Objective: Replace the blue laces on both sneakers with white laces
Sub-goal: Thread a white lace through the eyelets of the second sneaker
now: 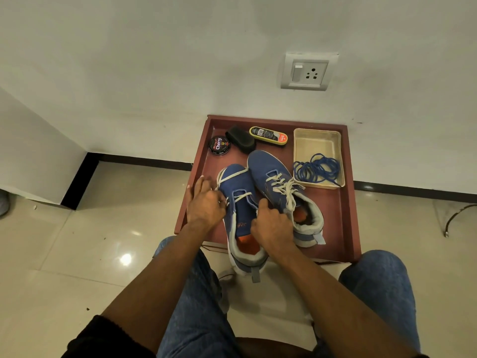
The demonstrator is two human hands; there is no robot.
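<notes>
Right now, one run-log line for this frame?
stage: lacing left sneaker | right sneaker: white-laced | blue laces: in beige tray | hands: left hand, right hand on white lace

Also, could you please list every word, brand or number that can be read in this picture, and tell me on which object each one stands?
"Cherry": on the lid of the round black polish tin at the back left of the red tray.
"KIWI": on the red end of the yellow-rimmed oval container; its other small print is unreadable.
Logo on the tongue of the left sneaker: upside down and blurred, not readable.
Wall socket: no text visible.
</notes>
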